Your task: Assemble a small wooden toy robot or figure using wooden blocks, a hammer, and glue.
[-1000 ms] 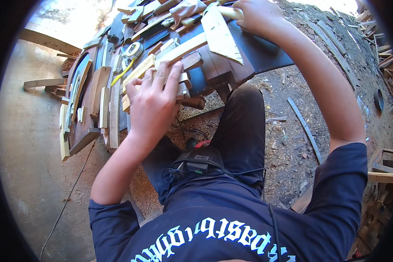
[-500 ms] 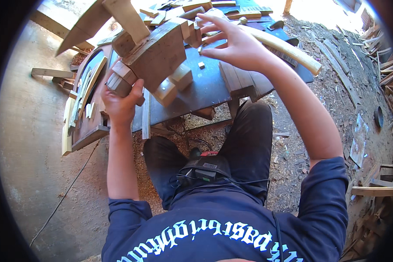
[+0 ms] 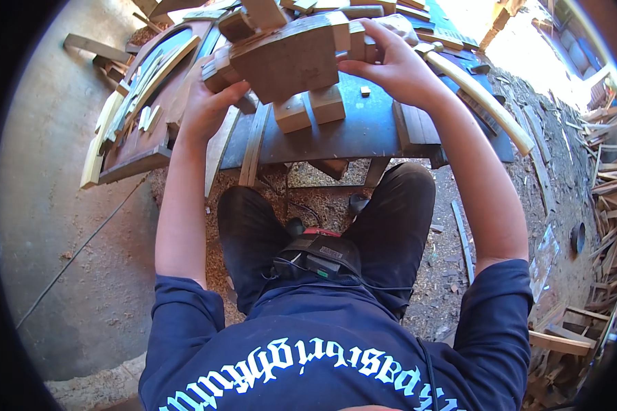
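Note:
My left hand (image 3: 211, 101) grips the left end of a thick wooden piece (image 3: 286, 67), thumb in front and fingers behind. Its grip lies around small wooden end blocks. At the opposite end, my right hand (image 3: 394, 68) closes on similar small blocks (image 3: 358, 41) that project from the side. The piece is raised over a dark blue table (image 3: 363, 133), its broad face toward me and its lower edge curved. An upright wooden bar (image 3: 264, 12) rises behind it. Two pale wooden blocks (image 3: 310, 111) show just below; whether they are joined to it I cannot tell.
A tiny wooden cube (image 3: 365, 90) lies on the table. A pale curved wooden handle (image 3: 483, 103) extends off its right side. Wood strips lie on an arched wooden panel (image 3: 134, 109) at left. A power tool (image 3: 320, 257) rests at my lap. Scrap wood (image 3: 610, 192) is piled at far right.
My right hand has gone from spread fingers beside the wooden piece to a grip on its right end. The piece has turned more level, and my view has shifted left.

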The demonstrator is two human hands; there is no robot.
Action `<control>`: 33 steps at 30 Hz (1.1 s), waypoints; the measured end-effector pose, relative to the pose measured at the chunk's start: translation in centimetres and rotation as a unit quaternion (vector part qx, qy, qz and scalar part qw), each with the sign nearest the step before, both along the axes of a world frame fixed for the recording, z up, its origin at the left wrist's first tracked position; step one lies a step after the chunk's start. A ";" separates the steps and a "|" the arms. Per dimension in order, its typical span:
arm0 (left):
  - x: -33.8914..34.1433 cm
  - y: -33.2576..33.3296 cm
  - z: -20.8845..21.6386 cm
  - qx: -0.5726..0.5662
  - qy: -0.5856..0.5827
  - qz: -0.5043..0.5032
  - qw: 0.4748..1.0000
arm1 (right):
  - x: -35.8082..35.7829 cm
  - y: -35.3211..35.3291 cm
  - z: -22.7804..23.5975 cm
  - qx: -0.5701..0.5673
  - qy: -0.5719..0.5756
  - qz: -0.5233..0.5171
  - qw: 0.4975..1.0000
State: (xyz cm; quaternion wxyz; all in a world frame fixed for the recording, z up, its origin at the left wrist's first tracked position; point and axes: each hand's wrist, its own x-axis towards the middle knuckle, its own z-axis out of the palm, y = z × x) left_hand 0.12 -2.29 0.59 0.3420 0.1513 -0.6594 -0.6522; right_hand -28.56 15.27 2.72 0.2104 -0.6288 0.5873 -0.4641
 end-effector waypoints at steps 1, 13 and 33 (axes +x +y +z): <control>-0.1 0.3 0.2 0.012 -0.042 -0.009 0.999 | 0.0 0.1 0.1 0.000 0.017 -0.014 1.000; 0.7 14.4 -3.6 -0.429 -0.136 0.263 0.854 | 0.0 0.9 -1.4 0.013 -0.035 -0.017 0.999; -3.5 12.0 -5.1 -0.391 -0.169 0.302 0.853 | 7.5 3.8 -6.5 0.046 -0.115 -0.231 0.965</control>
